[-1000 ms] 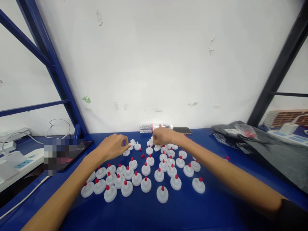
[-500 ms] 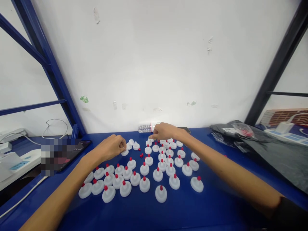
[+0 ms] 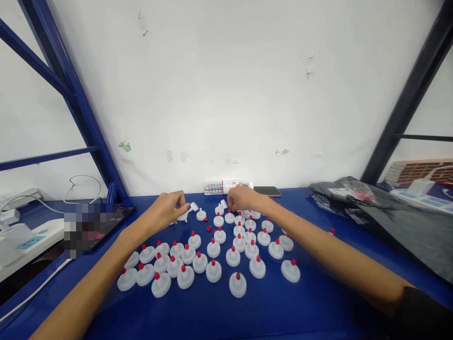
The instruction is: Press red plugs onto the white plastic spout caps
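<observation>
My left hand (image 3: 170,210) is at the back left of the blue table, its thumb and forefinger closed at a white cap without a red tip (image 3: 183,216). My right hand (image 3: 240,198) is at the back centre with its fingers pressed together; what they hold, if anything, is hidden. Just left of it lie a tilted white piece (image 3: 223,204) and a white cap (image 3: 219,209). Another white cap without a red tip (image 3: 201,215) stands between my hands, near small loose red tips (image 3: 209,228). Several white caps with red tips (image 3: 213,271) stand across the table.
A clear bottle (image 3: 214,188) lies along the wall, beside a dark phone (image 3: 268,191). At the left are a tablet (image 3: 106,226) and white power strips (image 3: 38,236). Black plastic bags (image 3: 385,217) cover the right side.
My left thumb and forefinger have shifted up and slightly right, and the cap there is now tilted. My right hand has lowered slightly to the right, uncovering the tilted white piece and more of the bottle.
</observation>
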Demonstrator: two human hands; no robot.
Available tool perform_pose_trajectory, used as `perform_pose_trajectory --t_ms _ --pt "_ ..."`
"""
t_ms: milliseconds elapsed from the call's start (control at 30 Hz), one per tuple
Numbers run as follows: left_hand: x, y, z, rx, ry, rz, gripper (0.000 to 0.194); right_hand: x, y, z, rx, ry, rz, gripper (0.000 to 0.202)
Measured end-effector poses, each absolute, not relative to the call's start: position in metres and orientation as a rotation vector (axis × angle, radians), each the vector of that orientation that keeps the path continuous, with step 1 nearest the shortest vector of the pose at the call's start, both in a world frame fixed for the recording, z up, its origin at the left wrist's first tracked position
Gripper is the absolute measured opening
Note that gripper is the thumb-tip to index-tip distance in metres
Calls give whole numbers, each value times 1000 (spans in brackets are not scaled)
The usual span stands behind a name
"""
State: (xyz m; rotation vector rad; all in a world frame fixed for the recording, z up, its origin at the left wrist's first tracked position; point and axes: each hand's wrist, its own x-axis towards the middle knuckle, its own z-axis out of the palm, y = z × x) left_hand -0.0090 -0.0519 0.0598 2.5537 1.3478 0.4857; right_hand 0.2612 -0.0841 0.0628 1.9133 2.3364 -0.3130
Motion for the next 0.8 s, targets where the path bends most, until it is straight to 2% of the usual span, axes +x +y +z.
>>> perform_pose_trajectory --t_ms 333,400,533,667,800 --pt "2 -63 63 2536 1219 607 54 268 -80 64 1939 2513 -320 33" --pt "2 -64 64 2508 1232 653 49 271 -81 70 1978 2580 -299 31" --pt "1 -65 64 2410 1193 704 22 274 -83 83 2056 2818 -287 20" --pt "4 -68 64 2345 1058 732 40 263 -87 90 2106 3134 -411 20" --pt "9 -72 64 2304 1016 805 56 244 -94 91 2001 3378 -713 25"
